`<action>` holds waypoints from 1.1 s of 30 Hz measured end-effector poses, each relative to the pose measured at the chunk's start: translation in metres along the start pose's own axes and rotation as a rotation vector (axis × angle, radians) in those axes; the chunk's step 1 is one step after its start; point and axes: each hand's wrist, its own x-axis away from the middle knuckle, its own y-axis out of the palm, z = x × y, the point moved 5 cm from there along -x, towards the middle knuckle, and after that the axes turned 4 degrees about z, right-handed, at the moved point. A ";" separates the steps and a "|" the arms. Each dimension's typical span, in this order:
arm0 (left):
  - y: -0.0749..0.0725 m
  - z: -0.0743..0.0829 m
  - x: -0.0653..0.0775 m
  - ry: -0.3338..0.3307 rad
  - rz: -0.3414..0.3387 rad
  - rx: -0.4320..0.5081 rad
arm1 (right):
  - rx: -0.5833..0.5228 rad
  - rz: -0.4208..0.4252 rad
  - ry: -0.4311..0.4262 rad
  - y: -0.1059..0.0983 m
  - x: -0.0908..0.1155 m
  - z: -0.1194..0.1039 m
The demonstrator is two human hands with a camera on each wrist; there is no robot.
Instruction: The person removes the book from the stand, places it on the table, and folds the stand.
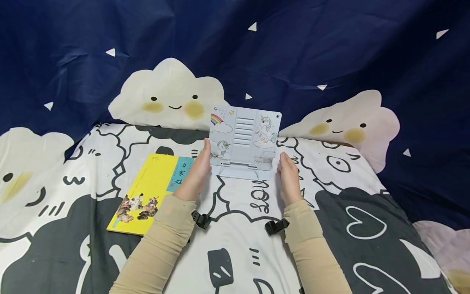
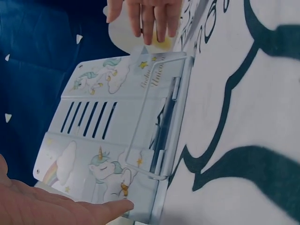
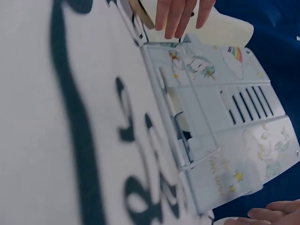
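Observation:
A pale blue metal book stand (image 1: pixel 242 152) with unicorn, rainbow and cloud prints stands upright, leaning back, on the patterned bedding. Slots run down its middle panel, and a wire page holder (image 2: pixel 140 117) crosses its lower front. My left hand (image 1: pixel 196 172) is at the stand's left side, fingers extended; whether it touches the edge I cannot tell. On the other side, my right hand (image 1: pixel 289 175) is held just off the right edge with its fingers loose. The right wrist view has the stand's front (image 3: pixel 220 117) between both hands, partly cut off at the frame's edge.
A yellow book (image 1: pixel 147 179) with a blue title panel lies flat left of the stand, partly behind the left forearm. Cloud-shaped cushions or prints (image 1: pixel 172 96) line the back against a dark blue cloth (image 1: pixel 293 53). White-and-grey bedding (image 1: pixel 235 228) spreads below.

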 end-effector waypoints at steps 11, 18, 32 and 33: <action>0.003 -0.003 -0.001 0.038 -0.017 0.029 | -0.063 -0.091 0.130 -0.001 -0.005 0.016; 0.004 -0.006 -0.002 0.035 -0.026 0.029 | -0.072 -0.114 0.152 -0.003 -0.007 0.020; 0.006 -0.008 -0.006 0.022 -0.054 0.015 | -0.090 -0.093 0.178 -0.009 -0.009 0.019; 0.006 -0.008 -0.006 0.017 -0.057 0.008 | -0.083 -0.085 0.184 -0.010 -0.010 0.020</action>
